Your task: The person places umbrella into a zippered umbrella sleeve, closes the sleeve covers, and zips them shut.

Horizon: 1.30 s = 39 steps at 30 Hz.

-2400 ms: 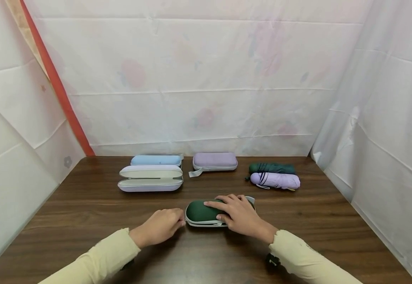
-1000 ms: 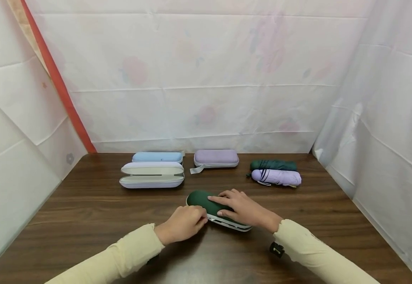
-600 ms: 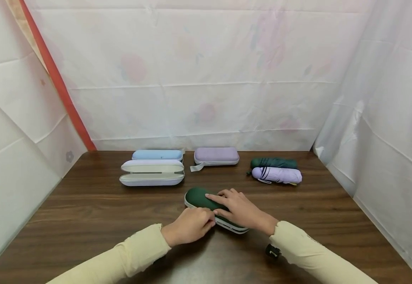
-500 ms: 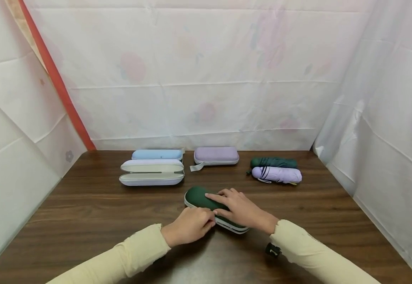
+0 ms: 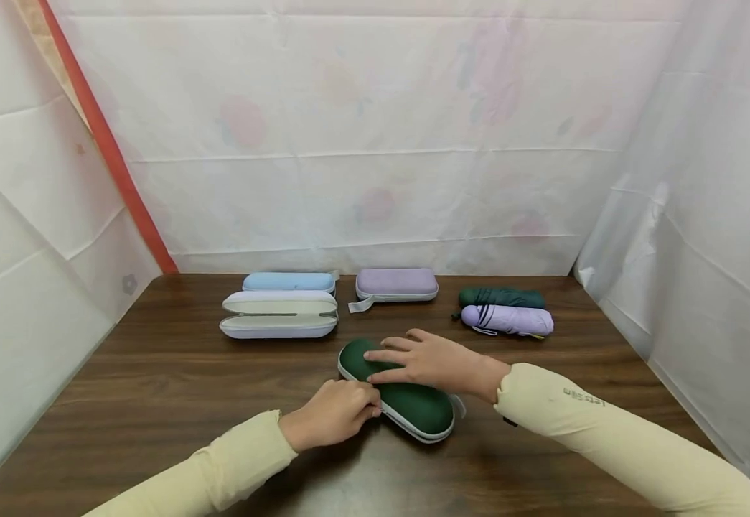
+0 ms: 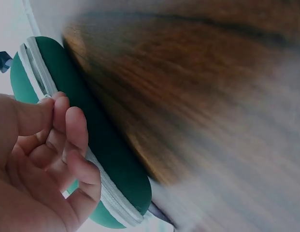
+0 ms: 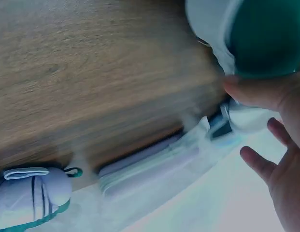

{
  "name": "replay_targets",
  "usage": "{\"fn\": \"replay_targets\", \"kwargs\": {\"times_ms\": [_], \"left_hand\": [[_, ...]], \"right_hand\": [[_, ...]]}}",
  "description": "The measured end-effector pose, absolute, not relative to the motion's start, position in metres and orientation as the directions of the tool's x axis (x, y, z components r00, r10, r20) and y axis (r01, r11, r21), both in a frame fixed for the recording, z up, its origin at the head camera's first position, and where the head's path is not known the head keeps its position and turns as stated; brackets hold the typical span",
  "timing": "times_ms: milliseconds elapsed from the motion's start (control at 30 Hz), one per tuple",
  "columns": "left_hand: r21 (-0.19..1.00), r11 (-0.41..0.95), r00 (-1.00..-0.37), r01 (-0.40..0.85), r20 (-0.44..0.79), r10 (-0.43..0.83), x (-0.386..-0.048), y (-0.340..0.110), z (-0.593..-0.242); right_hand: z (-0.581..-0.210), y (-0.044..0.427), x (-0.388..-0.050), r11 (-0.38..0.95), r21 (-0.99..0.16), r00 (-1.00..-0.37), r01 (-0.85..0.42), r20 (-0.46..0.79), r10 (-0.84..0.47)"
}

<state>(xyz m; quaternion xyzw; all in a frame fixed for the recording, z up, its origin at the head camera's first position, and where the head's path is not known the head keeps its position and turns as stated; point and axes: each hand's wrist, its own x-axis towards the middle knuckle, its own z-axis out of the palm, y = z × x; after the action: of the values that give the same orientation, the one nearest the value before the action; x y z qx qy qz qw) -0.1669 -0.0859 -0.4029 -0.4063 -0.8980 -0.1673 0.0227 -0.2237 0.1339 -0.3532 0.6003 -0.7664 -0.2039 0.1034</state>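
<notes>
A dark green zip case (image 5: 416,406) with a grey-white rim lies slanted on the table. My left hand (image 5: 336,414) pinches the zipper pull at its near side. In the left wrist view thumb and fingers (image 6: 58,113) meet on the pull; the zipper track (image 6: 36,65) gapes beyond them and looks joined on the other side of the hand. My right hand (image 5: 428,359) lies over the case's top, fingers spread; in the right wrist view its thumb (image 7: 253,92) touches the green case (image 7: 270,38), which is blurred there.
At the back left, a gaping pale lilac case (image 5: 279,327) stands before a light blue case (image 5: 289,281). A purple case (image 5: 397,282) with a strap lies back centre. Folded lilac (image 5: 510,319) and dark green (image 5: 519,297) umbrellas lie at right.
My left hand went from the case's left end rightward along its near side, then slightly back left. The case turned, its right end swinging nearer. My right hand shifted on the top.
</notes>
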Motion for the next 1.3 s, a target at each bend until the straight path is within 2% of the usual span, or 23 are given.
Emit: {"fn": "replay_targets", "kwargs": {"times_ms": [67, 167, 633, 967, 1100, 1300], "left_hand": [[0.283, 0.616, -0.670, 0.735, 0.171, 0.722, -0.167, -0.087, -0.404], [0.293, 0.615, -0.673, 0.732, 0.169, 0.720, -0.166, -0.089, -0.406], [0.309, 0.599, -0.663, 0.738, 0.174, 0.728, -0.156, -0.088, -0.400], [0.309, 0.617, -0.682, 0.724, 0.188, 0.707, -0.153, -0.097, -0.401], [0.275, 0.626, -0.679, 0.730, 0.193, 0.708, -0.157, -0.102, -0.402], [0.260, 0.632, -0.680, 0.730, 0.176, 0.712, -0.160, -0.108, -0.404]], "right_hand": [[-0.353, 0.131, -0.222, 0.164, 0.458, -0.241, -0.874, -0.115, -0.964], [-0.353, 0.128, -0.220, 0.174, 0.436, -0.253, -0.883, -0.129, -0.959], [-0.341, 0.123, -0.224, 0.351, 0.370, -0.425, -0.860, -0.139, -0.895], [-0.344, 0.133, -0.223, 0.415, 0.354, -0.471, -0.838, -0.083, -0.878], [-0.345, 0.134, -0.225, 0.404, 0.308, -0.446, -0.861, -0.077, -0.892], [-0.350, 0.133, -0.231, 0.274, 0.158, -0.290, -0.949, -0.087, -0.953]]}}
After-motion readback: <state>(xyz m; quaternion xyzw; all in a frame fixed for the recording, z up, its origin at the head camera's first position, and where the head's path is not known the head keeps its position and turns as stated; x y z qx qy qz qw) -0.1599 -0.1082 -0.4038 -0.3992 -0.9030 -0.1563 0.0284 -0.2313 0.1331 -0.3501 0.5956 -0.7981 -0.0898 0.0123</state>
